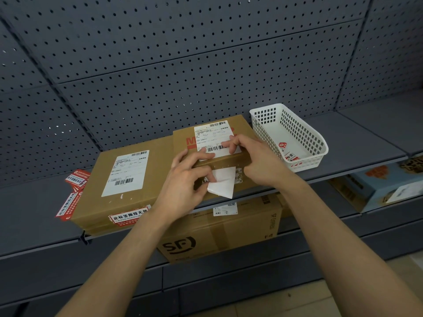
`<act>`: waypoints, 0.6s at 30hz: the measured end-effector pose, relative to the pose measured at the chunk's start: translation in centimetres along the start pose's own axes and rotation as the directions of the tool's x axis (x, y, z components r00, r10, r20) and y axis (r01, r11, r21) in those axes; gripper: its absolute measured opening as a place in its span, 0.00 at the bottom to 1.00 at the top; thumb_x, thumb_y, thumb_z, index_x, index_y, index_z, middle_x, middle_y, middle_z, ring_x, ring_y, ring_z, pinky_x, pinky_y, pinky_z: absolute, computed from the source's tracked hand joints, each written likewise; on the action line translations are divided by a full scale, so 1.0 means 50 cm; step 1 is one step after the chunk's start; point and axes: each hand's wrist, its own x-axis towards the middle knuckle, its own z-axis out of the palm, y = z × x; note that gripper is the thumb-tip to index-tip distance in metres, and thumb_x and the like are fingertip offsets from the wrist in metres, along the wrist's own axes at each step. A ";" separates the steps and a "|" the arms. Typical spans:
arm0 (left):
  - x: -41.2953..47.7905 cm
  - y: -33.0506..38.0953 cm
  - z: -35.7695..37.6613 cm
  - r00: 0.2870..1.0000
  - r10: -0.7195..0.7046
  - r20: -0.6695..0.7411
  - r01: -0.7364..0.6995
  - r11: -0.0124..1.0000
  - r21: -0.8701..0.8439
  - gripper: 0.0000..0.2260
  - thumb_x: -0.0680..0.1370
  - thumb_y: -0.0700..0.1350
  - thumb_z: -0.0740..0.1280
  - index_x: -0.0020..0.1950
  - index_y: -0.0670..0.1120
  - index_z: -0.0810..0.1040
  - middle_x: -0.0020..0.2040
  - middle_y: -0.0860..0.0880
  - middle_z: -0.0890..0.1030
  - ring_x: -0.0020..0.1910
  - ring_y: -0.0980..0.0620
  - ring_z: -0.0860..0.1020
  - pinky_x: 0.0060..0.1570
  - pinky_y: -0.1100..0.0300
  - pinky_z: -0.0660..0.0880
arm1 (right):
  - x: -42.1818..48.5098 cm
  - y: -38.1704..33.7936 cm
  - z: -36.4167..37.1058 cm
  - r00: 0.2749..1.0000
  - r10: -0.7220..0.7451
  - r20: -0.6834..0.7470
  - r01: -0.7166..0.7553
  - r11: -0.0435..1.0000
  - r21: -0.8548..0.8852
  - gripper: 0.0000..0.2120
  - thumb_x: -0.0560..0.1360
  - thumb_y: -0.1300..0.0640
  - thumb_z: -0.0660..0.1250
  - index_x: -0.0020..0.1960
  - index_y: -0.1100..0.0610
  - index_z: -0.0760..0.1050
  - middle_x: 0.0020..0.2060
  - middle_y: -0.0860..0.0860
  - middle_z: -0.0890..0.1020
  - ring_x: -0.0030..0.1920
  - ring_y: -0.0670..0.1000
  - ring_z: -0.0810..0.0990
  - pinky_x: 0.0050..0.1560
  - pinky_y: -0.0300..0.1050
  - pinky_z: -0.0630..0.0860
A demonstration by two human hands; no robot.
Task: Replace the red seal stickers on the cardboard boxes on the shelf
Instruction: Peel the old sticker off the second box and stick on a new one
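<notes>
Hands point(219, 165) over grey shelf point(357, 143) (pegboard point(183, 65) behind).

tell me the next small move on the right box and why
Probably keep peeling: the left hand pinches the half-lifted sticker, white back showing, on the front of the right box, which the right hand steadies. Pull it free, likely then drop it in the white basket.

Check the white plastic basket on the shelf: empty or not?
Not empty. The white plastic mesh basket holds a few crumpled red-and-white stickers at its near end; the rest is bare.
</notes>
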 end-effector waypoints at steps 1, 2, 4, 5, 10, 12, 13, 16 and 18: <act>0.000 0.001 0.000 1.000 -0.004 0.003 0.004 1.000 -0.002 0.10 0.75 0.37 0.77 0.48 0.52 0.85 0.72 0.51 0.79 0.79 0.48 0.71 0.80 0.34 0.60 | 0.000 0.001 0.001 1.000 -0.004 -0.001 0.004 1.000 -0.002 0.31 0.67 0.76 0.64 0.55 0.41 0.71 0.71 0.38 0.79 0.81 0.55 0.65 0.80 0.62 0.65; 0.000 0.002 -0.001 1.000 -0.007 0.003 0.007 1.000 -0.003 0.10 0.75 0.37 0.77 0.48 0.52 0.85 0.72 0.51 0.79 0.79 0.48 0.71 0.81 0.34 0.60 | 0.001 0.002 0.001 1.000 -0.006 -0.002 0.006 1.000 -0.003 0.31 0.67 0.76 0.64 0.55 0.41 0.71 0.71 0.38 0.79 0.81 0.55 0.65 0.80 0.62 0.65; 0.000 0.005 -0.002 1.000 -0.010 0.004 0.010 1.000 -0.003 0.10 0.74 0.37 0.76 0.48 0.52 0.85 0.72 0.51 0.79 0.79 0.48 0.71 0.81 0.34 0.60 | 0.000 0.003 0.002 1.000 -0.005 -0.002 0.005 1.000 0.003 0.31 0.67 0.76 0.63 0.54 0.41 0.71 0.71 0.37 0.78 0.81 0.55 0.64 0.80 0.62 0.65; 0.000 0.005 -0.002 1.000 -0.011 0.006 0.011 1.000 -0.003 0.10 0.74 0.36 0.76 0.48 0.52 0.84 0.72 0.51 0.79 0.79 0.48 0.71 0.81 0.34 0.60 | 0.000 0.003 0.002 1.000 -0.004 -0.001 0.004 1.000 0.000 0.31 0.67 0.76 0.63 0.54 0.41 0.71 0.71 0.37 0.78 0.81 0.55 0.64 0.80 0.62 0.64; 0.002 0.003 -0.004 1.000 -0.012 0.018 0.012 1.000 -0.004 0.11 0.75 0.37 0.76 0.48 0.53 0.84 0.72 0.52 0.78 0.79 0.49 0.71 0.80 0.34 0.61 | 0.002 0.002 0.005 1.000 -0.013 0.002 0.013 0.999 -0.030 0.31 0.68 0.75 0.65 0.55 0.41 0.70 0.72 0.37 0.77 0.81 0.55 0.63 0.79 0.59 0.65; 0.001 0.003 -0.005 1.000 -0.012 0.017 0.012 1.000 -0.004 0.11 0.75 0.37 0.77 0.48 0.53 0.84 0.72 0.53 0.78 0.79 0.49 0.71 0.80 0.34 0.62 | 0.001 0.001 0.008 1.000 -0.022 0.005 0.022 0.997 -0.075 0.32 0.68 0.75 0.67 0.55 0.40 0.69 0.73 0.36 0.76 0.81 0.54 0.62 0.78 0.54 0.64; 0.001 0.004 -0.005 1.000 -0.012 0.015 0.012 1.000 -0.001 0.11 0.75 0.37 0.77 0.48 0.53 0.84 0.72 0.53 0.78 0.79 0.50 0.71 0.80 0.35 0.62 | -0.001 -0.001 0.009 1.000 -0.018 0.012 0.019 0.995 -0.095 0.32 0.68 0.76 0.66 0.56 0.40 0.68 0.74 0.37 0.75 0.80 0.53 0.61 0.76 0.51 0.63; 0.001 0.008 -0.004 1.000 -0.014 0.010 0.014 1.000 0.005 0.11 0.75 0.36 0.77 0.48 0.53 0.84 0.72 0.53 0.78 0.79 0.50 0.70 0.80 0.35 0.62 | -0.006 -0.004 0.007 0.999 -0.033 0.026 0.037 0.990 -0.139 0.32 0.68 0.75 0.66 0.57 0.42 0.68 0.76 0.38 0.73 0.80 0.54 0.59 0.74 0.50 0.60; 0.001 0.007 -0.004 1.000 -0.010 0.011 0.010 1.000 0.004 0.11 0.74 0.37 0.77 0.48 0.53 0.83 0.72 0.53 0.78 0.79 0.50 0.70 0.80 0.35 0.62 | -0.008 0.000 0.008 0.998 -0.055 0.033 0.059 0.986 -0.157 0.32 0.68 0.75 0.66 0.57 0.41 0.67 0.77 0.38 0.72 0.81 0.56 0.59 0.75 0.53 0.61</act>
